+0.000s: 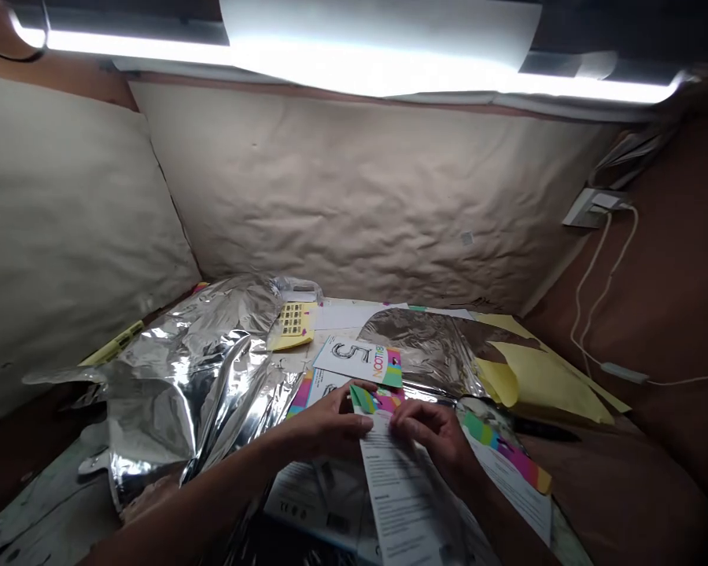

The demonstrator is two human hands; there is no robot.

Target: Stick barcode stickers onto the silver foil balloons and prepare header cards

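My left hand pinches the upper left edge of a white printed balloon card with a multicoloured top and small lines of text. My right hand has its fingers curled closed on the card's upper right part. Just beyond my hands lies a second balloon card marked with a large 5. Another card with a coloured band rests right of my right hand. Below my left hand is a white package with small printed symbols.
Shiny silver foil sheets cover the left side. A yellow sticker sheet lies at the back. More foil and yellow envelopes are at the right. A socket with white cables hangs right; a bright tube light spans above.
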